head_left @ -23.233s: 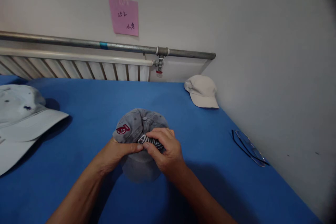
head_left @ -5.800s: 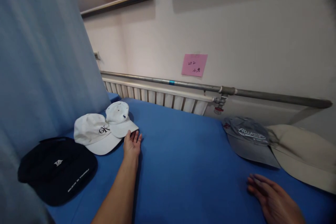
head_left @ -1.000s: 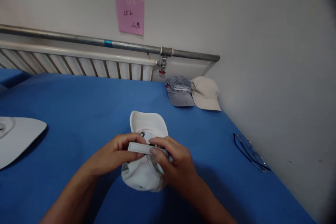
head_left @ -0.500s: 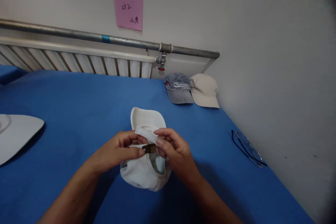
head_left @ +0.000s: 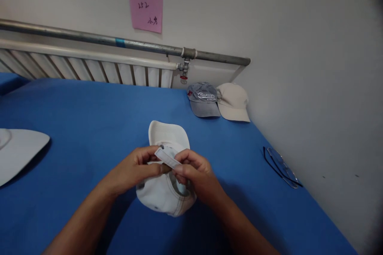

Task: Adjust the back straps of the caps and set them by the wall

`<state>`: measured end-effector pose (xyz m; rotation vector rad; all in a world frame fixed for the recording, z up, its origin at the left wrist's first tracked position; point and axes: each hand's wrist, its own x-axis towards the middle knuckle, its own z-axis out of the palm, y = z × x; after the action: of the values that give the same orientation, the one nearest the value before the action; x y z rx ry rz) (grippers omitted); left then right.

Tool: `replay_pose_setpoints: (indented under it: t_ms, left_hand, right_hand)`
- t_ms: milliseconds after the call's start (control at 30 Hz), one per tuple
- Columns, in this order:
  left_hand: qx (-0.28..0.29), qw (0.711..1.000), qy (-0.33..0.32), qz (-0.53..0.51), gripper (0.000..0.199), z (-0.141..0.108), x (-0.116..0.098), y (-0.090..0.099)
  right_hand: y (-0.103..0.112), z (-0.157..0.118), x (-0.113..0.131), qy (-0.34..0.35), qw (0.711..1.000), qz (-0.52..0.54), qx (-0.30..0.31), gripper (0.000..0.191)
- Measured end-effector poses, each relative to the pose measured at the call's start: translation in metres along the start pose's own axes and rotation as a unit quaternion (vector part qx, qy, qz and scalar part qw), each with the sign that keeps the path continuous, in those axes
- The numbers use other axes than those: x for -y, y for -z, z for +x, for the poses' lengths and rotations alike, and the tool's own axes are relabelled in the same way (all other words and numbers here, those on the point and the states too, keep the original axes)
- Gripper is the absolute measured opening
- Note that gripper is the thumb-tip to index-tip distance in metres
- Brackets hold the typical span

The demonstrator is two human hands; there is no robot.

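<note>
A white cap (head_left: 163, 195) rests on the blue surface with its brim pointing away from me and its back opening toward me. My left hand (head_left: 139, 167) pinches the metal buckle (head_left: 165, 168) at the strap opening, and the thumb covers part of it. The loose white strap (head_left: 166, 157) slants across the opening, above the buckle. Its lower right end is held between the thumb and fingers of my right hand (head_left: 196, 171). The fingertips behind the strap are partly hidden.
At the back right sit a grey cap (head_left: 204, 101) and a beige cap (head_left: 233, 101) side by side. Glasses (head_left: 283, 167) lie near the right edge. A white hat brim (head_left: 25, 151) is at the far left. Behind the blue surface (head_left: 89, 115) are a radiator (head_left: 113, 72) and a pipe (head_left: 89, 36).
The strap's right end has come down closer to the buckle with my right hand. My left thumb now covers more of the buckle.
</note>
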<state>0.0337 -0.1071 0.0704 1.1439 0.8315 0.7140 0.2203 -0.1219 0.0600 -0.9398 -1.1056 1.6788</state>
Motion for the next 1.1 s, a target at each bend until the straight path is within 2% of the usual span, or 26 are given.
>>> replay_pose_setpoints:
  t_ms: [67, 233, 367, 700, 833, 900, 1000, 1100]
  left_hand:
    - [-0.01, 1.0, -0.003, 0.009, 0.006, 0.0, 0.0, 0.001]
    - [-0.011, 1.0, -0.001, -0.024, 0.012, -0.001, 0.004, 0.012]
    - [0.002, 0.998, -0.017, -0.062, 0.018, 0.0, 0.009, 0.019]
    - [0.017, 0.996, -0.017, -0.084, 0.023, 0.003, 0.01, 0.02]
    - [0.019, 0.996, -0.022, -0.081, 0.022, 0.003, 0.011, 0.021]
    - [0.021, 0.996, -0.024, -0.081, 0.02, 0.002, 0.011, 0.023]
    - [0.029, 0.996, -0.025, -0.085, 0.02, 0.002, 0.012, 0.026]
    - [0.047, 0.994, -0.028, -0.09, 0.018, 0.001, 0.014, 0.029]
  right_hand:
    - [-0.001, 0.0, 0.001, 0.0, 1.0, -0.006, 0.002, 0.008]
    - [0.004, 0.001, 0.004, 0.011, 1.0, 0.012, -0.017, 0.013]
    - [0.009, 0.003, 0.004, 0.001, 1.0, 0.013, 0.001, 0.013]
    - [0.01, 0.0, 0.011, -0.019, 0.989, -0.139, 0.053, 0.009]
    - [0.011, 0.001, 0.007, -0.015, 0.987, -0.141, 0.076, 0.008]
    - [0.013, 0.003, 0.003, -0.013, 0.993, -0.098, 0.059, 0.011]
    - [0.017, 0.006, -0.002, 0.019, 0.999, -0.037, -0.009, 0.015]
    - [0.018, 0.009, -0.005, 0.071, 0.993, -0.061, -0.071, 0.014]
